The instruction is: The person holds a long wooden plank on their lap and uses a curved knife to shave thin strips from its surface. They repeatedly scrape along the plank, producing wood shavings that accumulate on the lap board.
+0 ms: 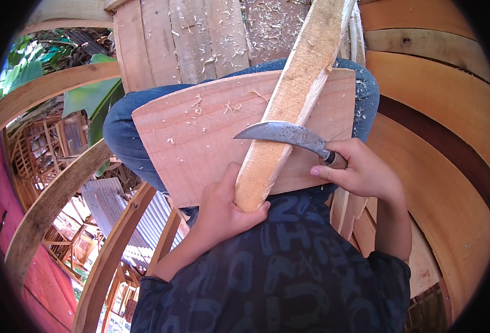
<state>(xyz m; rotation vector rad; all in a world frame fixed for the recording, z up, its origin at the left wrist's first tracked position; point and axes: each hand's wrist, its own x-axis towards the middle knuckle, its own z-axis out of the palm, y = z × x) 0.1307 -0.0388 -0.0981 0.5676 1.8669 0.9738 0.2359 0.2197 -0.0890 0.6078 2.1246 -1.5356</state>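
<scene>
A long piece of wood (pixel 297 91) slants from my waist up and away to the right, across a flat wooden board (pixel 200 139) on my lap. My left hand (pixel 225 208) is closed around the near end of the long piece. In my right hand (pixel 359 169) is the handle of a curved knife (pixel 281 132), like a sickle. Its grey blade lies across the long piece, tip pointing left. Much of the knife's handle is hidden in my fingers.
Pale shavings dot the board, my jeans (pixel 134 125) and the plank floor (pixel 195 44) beyond. Wooden planks (pixel 422 55) form a wall on my right. On the left, curved wooden rails (pixel 56 205) stand before banana leaves (pixel 92 97) and corrugated metal sheets (pixel 153 222) lower down.
</scene>
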